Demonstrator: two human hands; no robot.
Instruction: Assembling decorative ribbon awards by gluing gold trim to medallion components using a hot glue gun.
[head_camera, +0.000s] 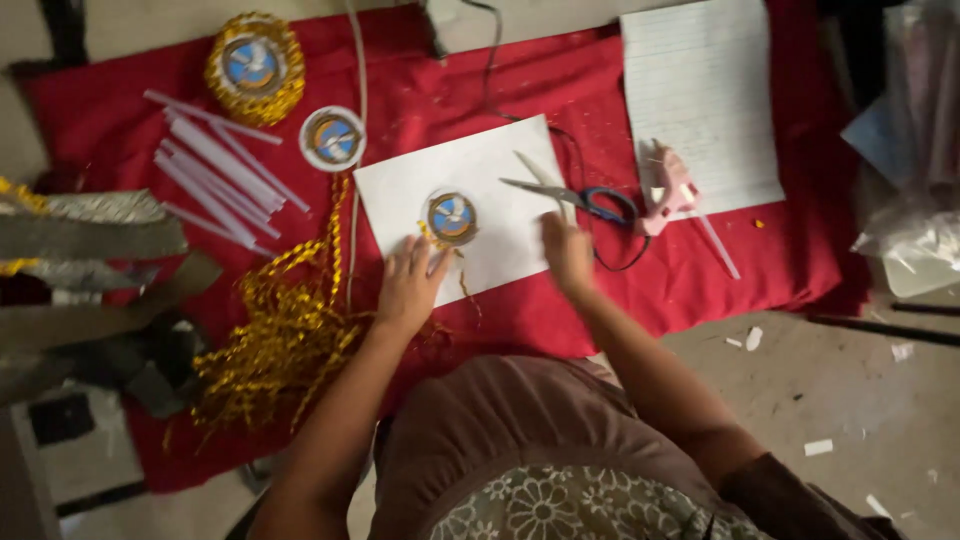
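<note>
Red cloth (700, 270) is spread over a dusty floor (850, 400) dotted with paper scraps, and a person sits at its near edge. On the cloth lies a white sheet (500, 170), and near its lower left corner sits a small round badge (452, 217) with a blue middle. The left hand (410, 280) rests flat just below that badge, fingers (420, 250) spread and open, the tips touching a bit of gold trim at the badge's edge; it grips nothing. The right hand (567, 255) is blurred, lying on the sheet's right edge just below the scissors (575, 195); I cannot tell whether it is closed on anything. Just beside the scissors lies a pink glue gun (668, 190), overlapping a lined sheet (700, 100). To the left are a heap of gold ribbon (270, 350), white sticks (215, 170) and two more badges (333, 138), one gold-rimmed.
</note>
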